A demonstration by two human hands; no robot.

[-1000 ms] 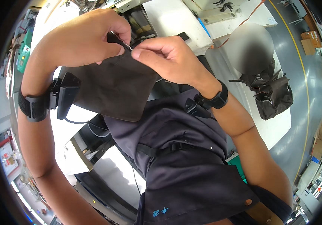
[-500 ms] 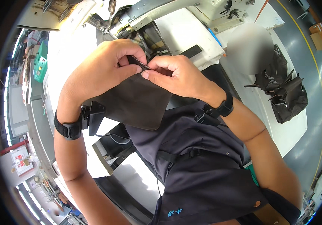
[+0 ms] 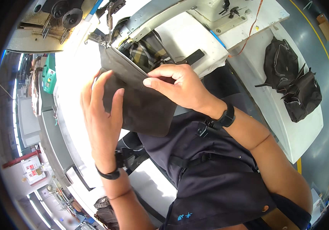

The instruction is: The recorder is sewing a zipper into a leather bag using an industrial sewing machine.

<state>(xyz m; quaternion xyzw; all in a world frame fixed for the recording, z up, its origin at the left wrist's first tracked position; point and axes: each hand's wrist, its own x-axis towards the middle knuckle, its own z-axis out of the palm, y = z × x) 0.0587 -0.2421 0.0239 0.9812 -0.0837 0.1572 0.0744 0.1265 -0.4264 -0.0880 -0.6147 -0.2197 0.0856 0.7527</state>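
A dark brown fabric panel hangs over the table's near edge toward my lap. Along its upper edge a zipper runs straight from the sewing machine's presser foot down to my right fingers. My right hand pinches the zipper edge between thumb and fingers. My left hand is open, fingers spread, over the panel's left side; whether its fingertips touch the cloth I cannot tell. Plaid cloth lies just behind the zipper.
The sewing machine's pale arm crosses the top. A flat black object and a blue pen-like stick lie right of the cloth. Black bags rest on a white surface at right. A green case stands far left.
My left hand has let go of the zipper edge, opened and moved down. The zipper, bent between both hands before, now lies straight. My right hand keeps its pinch.
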